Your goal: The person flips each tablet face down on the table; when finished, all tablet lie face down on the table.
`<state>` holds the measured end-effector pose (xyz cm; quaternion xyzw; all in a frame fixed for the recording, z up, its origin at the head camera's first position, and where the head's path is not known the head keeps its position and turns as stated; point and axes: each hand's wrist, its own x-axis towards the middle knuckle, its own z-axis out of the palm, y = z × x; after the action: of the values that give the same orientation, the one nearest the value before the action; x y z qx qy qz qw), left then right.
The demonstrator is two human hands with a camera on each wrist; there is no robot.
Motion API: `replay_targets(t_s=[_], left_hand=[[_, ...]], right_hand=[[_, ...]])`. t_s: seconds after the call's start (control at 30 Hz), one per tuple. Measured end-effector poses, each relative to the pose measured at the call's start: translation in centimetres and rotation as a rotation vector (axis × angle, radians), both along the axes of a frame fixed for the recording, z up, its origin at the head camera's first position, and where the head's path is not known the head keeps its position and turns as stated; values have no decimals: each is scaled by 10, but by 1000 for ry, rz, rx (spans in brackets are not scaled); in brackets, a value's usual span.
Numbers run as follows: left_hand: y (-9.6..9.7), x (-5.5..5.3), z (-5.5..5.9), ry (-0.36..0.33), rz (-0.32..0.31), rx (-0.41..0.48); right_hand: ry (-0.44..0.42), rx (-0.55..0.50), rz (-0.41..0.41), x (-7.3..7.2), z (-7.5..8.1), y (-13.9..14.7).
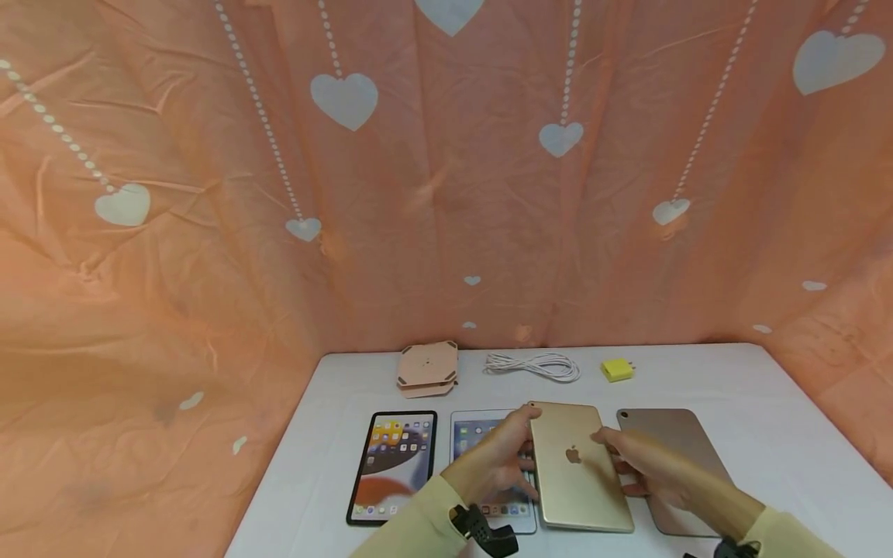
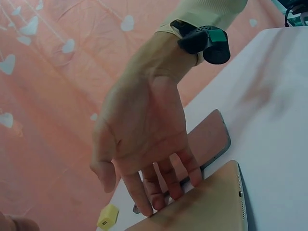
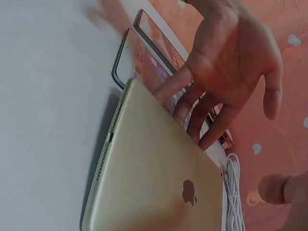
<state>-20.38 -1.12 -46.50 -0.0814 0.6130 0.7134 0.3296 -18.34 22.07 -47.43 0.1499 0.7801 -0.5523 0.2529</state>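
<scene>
A gold tablet (image 1: 582,473) lies with its back and apple logo up, between my two hands, close above or on the table. At its left edge, my left hand (image 1: 497,469) touches it with nearly straight fingertips. My right hand (image 1: 649,469) touches the right edge in the same way. Each wrist view shows the opposite hand: the left hand (image 3: 231,57) and the right hand (image 2: 144,125) both have the thumb held away from the gold tablet. A white tablet (image 1: 488,528) with a lit screen is partly hidden under my left hand.
A black-framed tablet (image 1: 394,465) with its screen lit lies at the left, and a grey tablet (image 1: 670,434) lies back up at the right. Behind them are pinkish square pieces (image 1: 427,364), a coiled white cable (image 1: 533,366) and a yellow charger (image 1: 617,370). An orange curtain (image 1: 446,194) surrounds the table.
</scene>
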Motion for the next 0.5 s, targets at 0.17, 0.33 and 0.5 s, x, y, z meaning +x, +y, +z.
replay_targets(t_s=[0.17,0.33,0.5], left_hand=[[4,0,1,7,-29,-21],[6,1,2,12,-57,-22],[7,2,3,4,-48,-14]], right_hand=[[42,49,17,3,2,-2],[104,149,70,8,2,-3],[149,272,139,12,2,-3]])
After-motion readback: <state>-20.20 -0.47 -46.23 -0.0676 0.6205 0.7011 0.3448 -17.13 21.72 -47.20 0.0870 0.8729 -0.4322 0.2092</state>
